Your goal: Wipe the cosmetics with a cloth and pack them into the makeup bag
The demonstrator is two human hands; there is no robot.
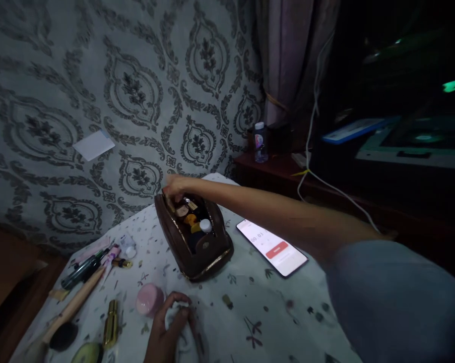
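Note:
A brown makeup bag with a gold zipper lies open on the table. My right hand reaches over its far left end, fingers bent down into the opening. Their tips are hidden, and I cannot make out what they grip. Inside the bag are a white-capped container, a yellow-orange item and a round beige item. Near the front edge, my left hand curls around a pale whitish thing that is too dim to name. Just left of that hand stands a pink jar.
A lit phone showing a timer lies right of the bag. On the left are a makeup brush, a gold tube, a dark green bottle and a small white tube. A bottle and white cable are behind.

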